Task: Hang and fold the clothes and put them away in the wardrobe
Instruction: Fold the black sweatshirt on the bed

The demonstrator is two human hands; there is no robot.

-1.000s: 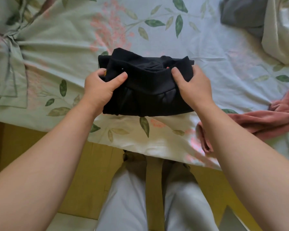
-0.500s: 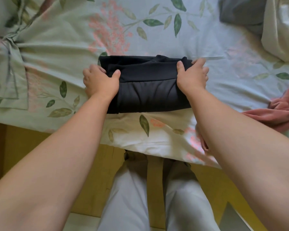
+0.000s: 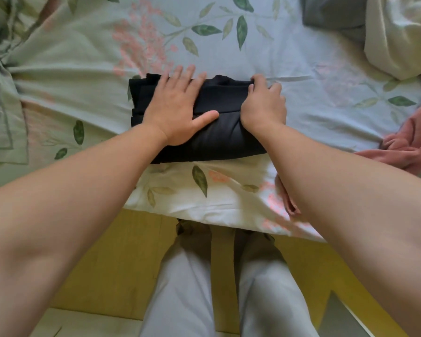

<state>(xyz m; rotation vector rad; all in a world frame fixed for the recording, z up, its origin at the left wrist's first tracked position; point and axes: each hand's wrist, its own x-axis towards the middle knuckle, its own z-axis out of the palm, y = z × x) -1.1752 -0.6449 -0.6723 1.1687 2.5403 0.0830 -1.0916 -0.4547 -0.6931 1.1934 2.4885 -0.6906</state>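
Home bedroom. Leaf-print bedsheet (image 3: pixel 301 57) under folded black garment (image 3: pixel 229 142), gripped by my right hand (image 3: pixel 263 103), pressed by my left hand (image 3: pixel 178 110). Pink garment (image 3: pixel 408 147) right of grip; grey cloth (image 3: pixel 333 15), cream cloth (image 3: pixel 404 37) beyond. Yellowish floor (image 3: pixel 122 263) nearer me.

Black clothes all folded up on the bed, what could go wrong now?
The black clothes look thick, so the fold may spring open once the left hand, pressing flat, and the right hand, gripping the edge, let go. The pink cloth lies under the right arm at the edge of the bed; pulling back could drag it off.
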